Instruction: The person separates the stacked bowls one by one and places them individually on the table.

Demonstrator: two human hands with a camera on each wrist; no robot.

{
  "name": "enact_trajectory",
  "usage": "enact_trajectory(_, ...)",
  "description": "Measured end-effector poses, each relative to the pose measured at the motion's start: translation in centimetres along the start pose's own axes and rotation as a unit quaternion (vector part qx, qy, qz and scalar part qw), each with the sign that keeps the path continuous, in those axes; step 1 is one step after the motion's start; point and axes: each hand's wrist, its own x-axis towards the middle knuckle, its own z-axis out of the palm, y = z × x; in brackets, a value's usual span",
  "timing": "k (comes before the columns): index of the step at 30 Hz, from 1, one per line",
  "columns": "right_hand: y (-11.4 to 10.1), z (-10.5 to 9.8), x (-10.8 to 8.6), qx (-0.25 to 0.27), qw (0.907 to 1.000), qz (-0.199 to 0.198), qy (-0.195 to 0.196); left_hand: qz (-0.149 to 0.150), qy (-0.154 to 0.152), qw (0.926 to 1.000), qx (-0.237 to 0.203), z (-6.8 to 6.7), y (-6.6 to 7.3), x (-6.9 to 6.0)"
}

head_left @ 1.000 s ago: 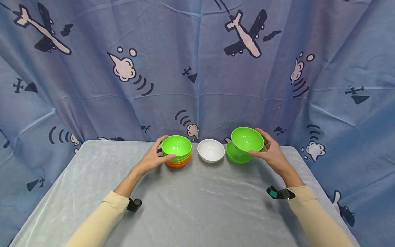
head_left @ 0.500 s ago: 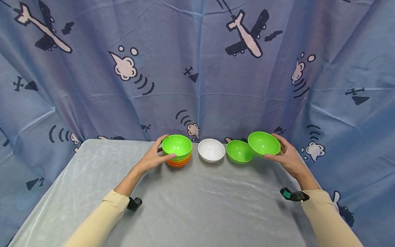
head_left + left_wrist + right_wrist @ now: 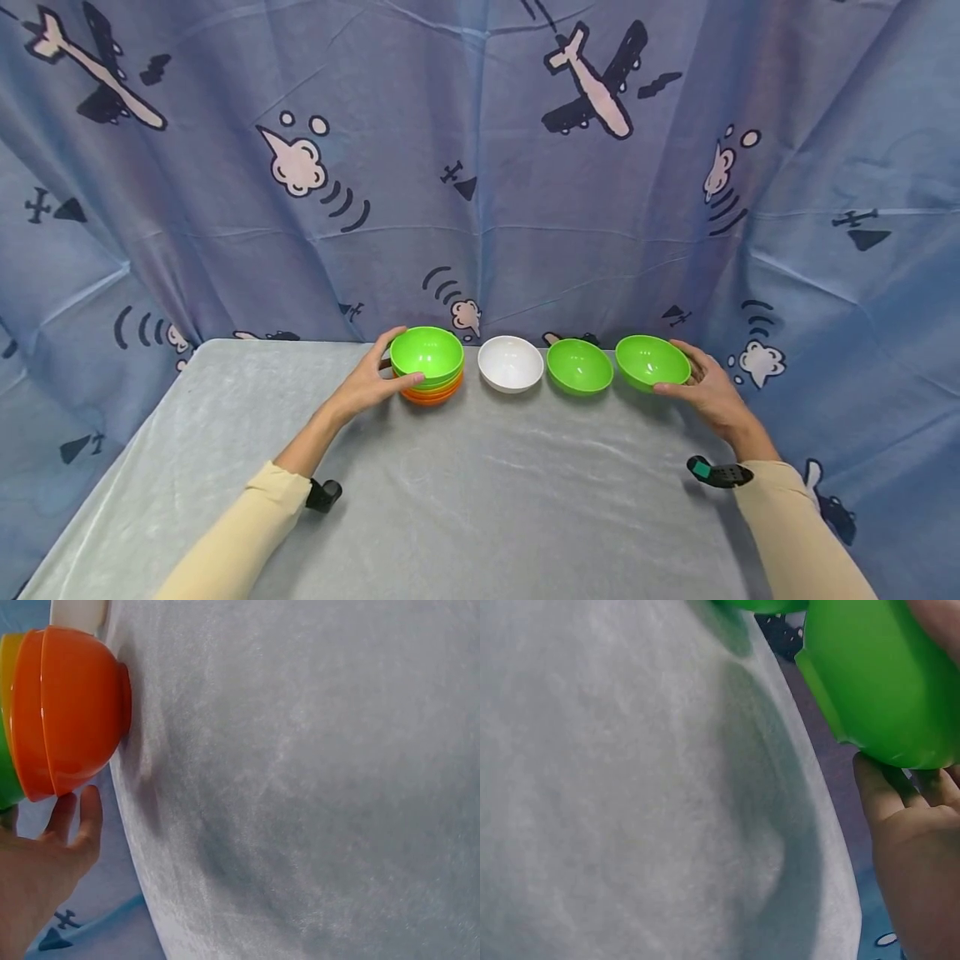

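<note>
My left hand (image 3: 367, 385) grips the side of a stack of bowls (image 3: 429, 387), thumb at the front and fingers behind. The stack has a bright green bowl (image 3: 427, 353) on top and orange ones at the bottom. Orange bowls (image 3: 79, 712) fill the left wrist view's upper left, with yellow and green edges beside them. With my right hand (image 3: 708, 396) I hold another green bowl (image 3: 651, 363) by its right side. Its base (image 3: 821, 697) appears slightly off the cloth in the right wrist view. Left of it sit a green bowl (image 3: 580, 367) and a white bowl (image 3: 511, 365).
The bowls form a row along the far edge of a table covered with grey cloth (image 3: 480, 500). Behind it hangs a blue curtain (image 3: 405, 167) printed with planes and clouds. Black straps circle both wrists (image 3: 324, 495).
My right hand has carried its green bowl rightward and down, from above the other green bowl to a spot beside it. My left hand stays on the stack.
</note>
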Motion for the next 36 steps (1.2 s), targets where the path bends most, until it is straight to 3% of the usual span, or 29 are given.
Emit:
enact_trajectory(14, 1.9, 0.3, 0.4, -0.022, 0.9991, 0.031, 0.018, -0.006, -0.001, 0.9998, 0.019, -0.1, -0.2, 0.1)
enact_trajectory(22, 2.2, 0.6, 0.4, -0.020, 0.9989, 0.034, 0.024, -0.015, 0.000, 0.9998, 0.011, -0.1, 0.2, -0.1)
enact_trajectory(36, 3.1, 0.8, 0.4, -0.043, 0.9985, 0.029, 0.017, -0.005, 0.000, 0.9998, 0.018, 0.1, -0.4, 0.1)
